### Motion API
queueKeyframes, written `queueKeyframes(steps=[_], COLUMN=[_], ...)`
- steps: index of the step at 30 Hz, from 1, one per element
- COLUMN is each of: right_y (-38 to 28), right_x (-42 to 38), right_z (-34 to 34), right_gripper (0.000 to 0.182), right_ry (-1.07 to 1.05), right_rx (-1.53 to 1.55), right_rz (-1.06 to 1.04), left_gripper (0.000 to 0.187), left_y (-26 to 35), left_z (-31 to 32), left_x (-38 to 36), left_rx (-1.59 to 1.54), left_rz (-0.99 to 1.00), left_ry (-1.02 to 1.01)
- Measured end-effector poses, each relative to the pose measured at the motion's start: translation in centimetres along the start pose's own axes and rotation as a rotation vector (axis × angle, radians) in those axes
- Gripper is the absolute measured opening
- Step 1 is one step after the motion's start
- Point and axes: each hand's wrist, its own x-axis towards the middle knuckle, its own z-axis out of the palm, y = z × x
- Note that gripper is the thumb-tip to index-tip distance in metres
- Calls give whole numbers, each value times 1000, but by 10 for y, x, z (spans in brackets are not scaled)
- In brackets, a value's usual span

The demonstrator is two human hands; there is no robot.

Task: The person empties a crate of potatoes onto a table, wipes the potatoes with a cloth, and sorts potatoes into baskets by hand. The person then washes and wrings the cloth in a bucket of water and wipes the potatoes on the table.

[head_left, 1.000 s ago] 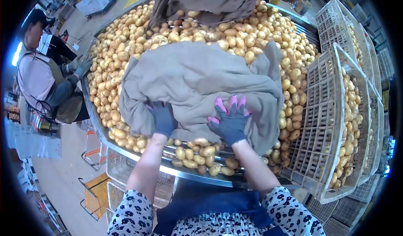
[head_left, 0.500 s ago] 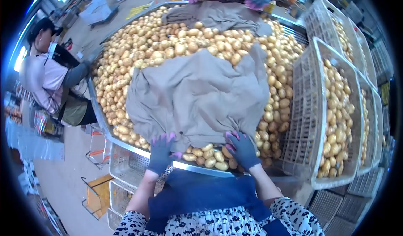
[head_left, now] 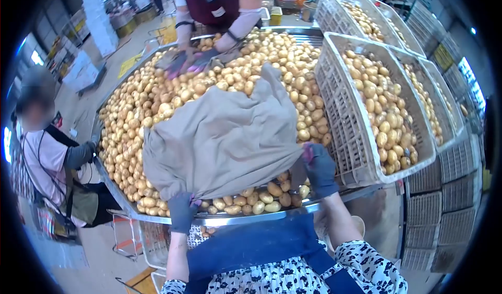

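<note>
A grey-brown cloth (head_left: 225,137) lies rumpled over a heap of potatoes (head_left: 130,111) on a metal-edged table (head_left: 219,221). My left hand (head_left: 182,213), in a grey and pink glove, is closed on the cloth's near left edge. At the cloth's right corner, my right hand (head_left: 320,169), gloved alike, pinches the fabric and pulls it taut. Some bare potatoes show between my hands along the near edge.
Crates of potatoes (head_left: 379,111) stand along the right, with stacked crates (head_left: 423,210) beyond. Across the table a co-worker (head_left: 217,6) has both gloved hands on the potatoes and a cloth. Another person (head_left: 44,153) stands at the left edge.
My hands have gone from lying spread on the cloth to gripping its edge, the right one higher and farther out. The view has shifted. The co-worker's far cloth is now bunched under their hands.
</note>
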Motion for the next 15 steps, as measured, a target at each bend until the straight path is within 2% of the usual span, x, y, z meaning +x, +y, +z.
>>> queueKeyframes(steps=[1,2,3,4,5,6,7,8,9,10,12,13,14,15], right_y=[2,-1,-6,-15,-27,-35,-45,-52,-45,-61,-85,-89,-79,-75], right_x=[0,-2,-2,-1,1,1,0,-1,-1,12,32,37,37,37], right_z=[-6,-10,-16,-23,-37,-37,-35,-33,-36,-49,-82,-100,-106,-113], right_gripper=[17,17,22,27,33,33,30,28,36,40,46,48,53,51], right_ry=[123,124,74,12,-129,-147,28,201,313,457,754,841,957,1063], right_rx=[9,9,495,981,1317,1318,1334,1348,1112,1105,1050,823,514,607], right_rz=[18,26,263,492,638,622,513,402,237,109,-54,-124,-115,-185], left_gripper=[27,25,25,25,28,31,38,37,42,47,55,57,53,54], left_y=[0,-1,-10,-4,3,10,12,3,-8,-17,11,15,21,29], left_z=[3,6,7,-4,-17,-32,-44,-46,-46,-49,-101,-126,-138,-150], left_x=[-4,-8,-9,-8,-5,2,9,17,26,34,40,41,46,46], left_rx=[-116,-231,-113,-109,-580,-1056,-1162,-1117,-1108,-1081,-1080,-1070,-994,-922], left_rz=[-75,-158,-52,-59,-318,-573,-490,-454,-299,-138,-1,30,89,56], left_ry=[132,263,370,373,372,363,443,582,775,957,1033,990,1152,1266])
